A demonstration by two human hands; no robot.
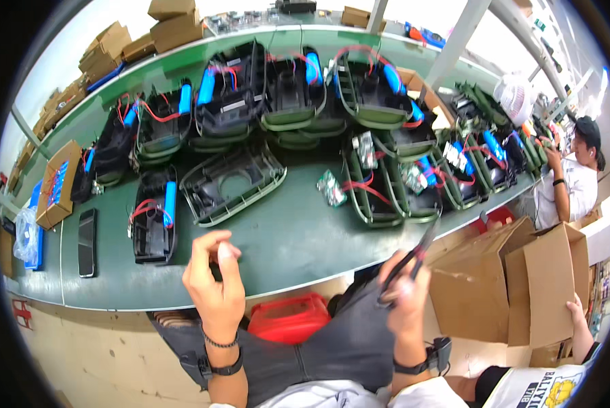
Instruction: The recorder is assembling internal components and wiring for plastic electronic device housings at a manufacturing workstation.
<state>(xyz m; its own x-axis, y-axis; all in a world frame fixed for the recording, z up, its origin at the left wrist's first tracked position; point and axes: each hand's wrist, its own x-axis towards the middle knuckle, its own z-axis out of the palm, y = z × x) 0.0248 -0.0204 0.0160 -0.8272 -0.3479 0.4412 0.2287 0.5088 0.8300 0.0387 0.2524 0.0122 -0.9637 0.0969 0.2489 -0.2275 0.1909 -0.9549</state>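
My left hand is raised over the table's front edge. Its fingers are curled in toward the thumb, and whatever may be between them is hidden. My right hand grips a pair of scissors with dark handles and a touch of red, blades pointing up and away; motion blurs them. Left of my left hand lies a black housing with a blue battery cell and red wires. Beyond it an empty green-rimmed shell rests tilted. A circuit board lies beside a wired green housing.
Several more wired housings crowd the back of the green table. A phone and a carton of blue cells are at left. Below are a red stool and large cardboard boxes. Two people are at right.
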